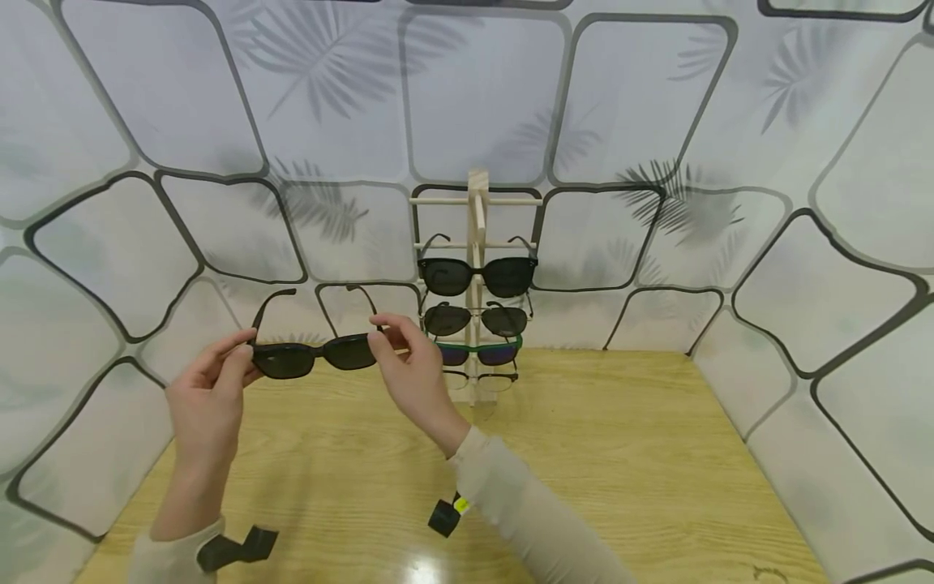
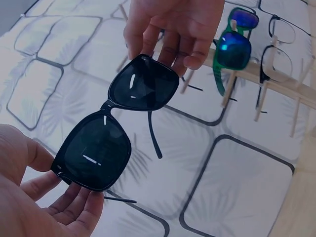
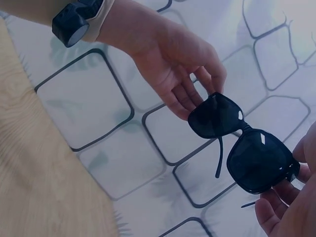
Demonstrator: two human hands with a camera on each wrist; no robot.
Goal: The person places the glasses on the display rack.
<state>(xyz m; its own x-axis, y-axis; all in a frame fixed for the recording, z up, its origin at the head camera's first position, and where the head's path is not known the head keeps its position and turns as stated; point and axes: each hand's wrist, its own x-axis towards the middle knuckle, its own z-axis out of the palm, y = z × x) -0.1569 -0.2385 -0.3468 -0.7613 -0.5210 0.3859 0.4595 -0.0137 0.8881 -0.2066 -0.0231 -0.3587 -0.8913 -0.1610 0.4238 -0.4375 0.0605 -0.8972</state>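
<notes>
A pair of black sunglasses (image 1: pixel 286 361) with dark lenses is held up above the table, its arms unfolded and pointing away. My left hand (image 1: pixel 212 401) pinches the frame at its left corner, thumb in front and fingers behind. At the opposite corner my right hand (image 1: pixel 416 373) pinches the frame between thumb and fingers. In the left wrist view the sunglasses (image 2: pixel 118 123) slant between both hands, lenses toward the camera. The right wrist view shows the right hand (image 3: pixel 173 64) at the upper corner of the sunglasses (image 3: pixel 242 143).
A wooden eyewear stand (image 1: pixel 477 219) stands at the back centre. It carries black sunglasses (image 1: pixel 477 276), aviator sunglasses (image 1: pixel 445 319), green-framed sunglasses (image 1: pixel 454 354) and thin-framed glasses (image 1: pixel 498 380). Its top bar (image 1: pixel 441 200) sticks out bare. Patterned walls (image 1: pixel 481 97) surround the wooden table (image 1: pixel 620 454).
</notes>
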